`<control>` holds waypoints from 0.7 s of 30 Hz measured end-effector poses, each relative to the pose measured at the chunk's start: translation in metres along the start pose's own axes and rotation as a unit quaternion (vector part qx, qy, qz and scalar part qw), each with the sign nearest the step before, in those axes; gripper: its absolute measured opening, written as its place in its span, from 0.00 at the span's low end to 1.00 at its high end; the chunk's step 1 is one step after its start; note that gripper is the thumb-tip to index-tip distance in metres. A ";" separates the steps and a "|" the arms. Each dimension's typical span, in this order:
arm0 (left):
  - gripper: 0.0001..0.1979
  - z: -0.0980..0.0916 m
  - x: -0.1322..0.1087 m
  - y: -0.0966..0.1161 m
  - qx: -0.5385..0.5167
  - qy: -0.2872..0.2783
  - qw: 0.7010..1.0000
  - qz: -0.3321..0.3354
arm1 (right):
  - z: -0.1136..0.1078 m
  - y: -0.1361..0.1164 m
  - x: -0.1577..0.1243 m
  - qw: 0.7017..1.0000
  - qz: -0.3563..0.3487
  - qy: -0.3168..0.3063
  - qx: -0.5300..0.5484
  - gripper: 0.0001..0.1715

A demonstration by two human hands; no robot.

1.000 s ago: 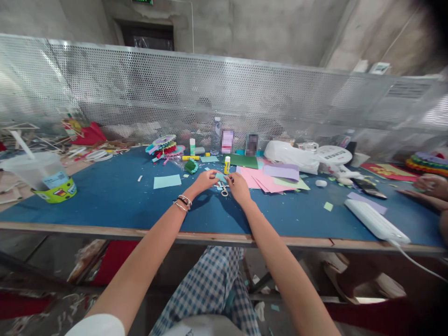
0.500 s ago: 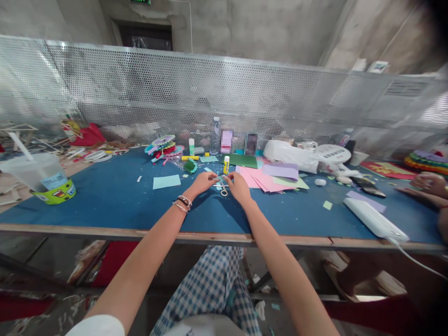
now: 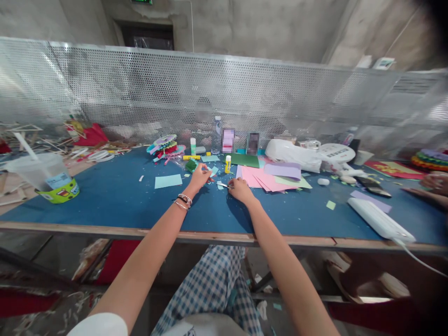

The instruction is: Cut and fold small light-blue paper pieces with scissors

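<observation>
My left hand [image 3: 200, 178] pinches a small light-blue piece of paper [image 3: 214, 171] above the blue table. My right hand [image 3: 240, 189] is closed around the handles of a pair of scissors [image 3: 223, 185], whose blades point left, low over the tabletop. Just behind the hands stands a yellow glue stick [image 3: 227, 164]. A dark green crumpled paper piece [image 3: 191, 165] lies beyond my left hand. To its left rests a light-blue sheet [image 3: 168, 181]. Pink sheets [image 3: 261, 179] lie beside my right hand.
A plastic cup with a straw [image 3: 44, 177] stands at the left. A white power bank-like device [image 3: 380, 218] with a cable lies at the right front. Another person's hand [image 3: 434, 182] is at the far right. A perforated metal panel [image 3: 157, 88] runs along the back.
My hands have moved apart. The left has lifted left with the paper piece; the right has taken hold of the scissors, which lay on the table between the hands.
</observation>
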State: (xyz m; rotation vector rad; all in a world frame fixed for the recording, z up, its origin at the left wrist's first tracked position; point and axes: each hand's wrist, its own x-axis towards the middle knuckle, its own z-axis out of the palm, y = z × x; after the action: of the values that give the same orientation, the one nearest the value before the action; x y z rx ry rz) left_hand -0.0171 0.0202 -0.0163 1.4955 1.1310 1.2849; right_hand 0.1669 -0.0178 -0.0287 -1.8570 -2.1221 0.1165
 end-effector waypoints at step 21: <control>0.19 -0.004 0.000 0.009 0.043 -0.014 0.999 0.002 | -0.012 0.003 -0.009 0.999 -0.034 -0.002 -0.030 0.25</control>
State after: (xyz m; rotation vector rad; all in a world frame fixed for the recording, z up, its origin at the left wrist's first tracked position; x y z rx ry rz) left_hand -0.0201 0.0185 -0.0071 1.5748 1.1785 1.2272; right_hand 0.1741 -0.0282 -0.0194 -1.8163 -2.2110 0.0409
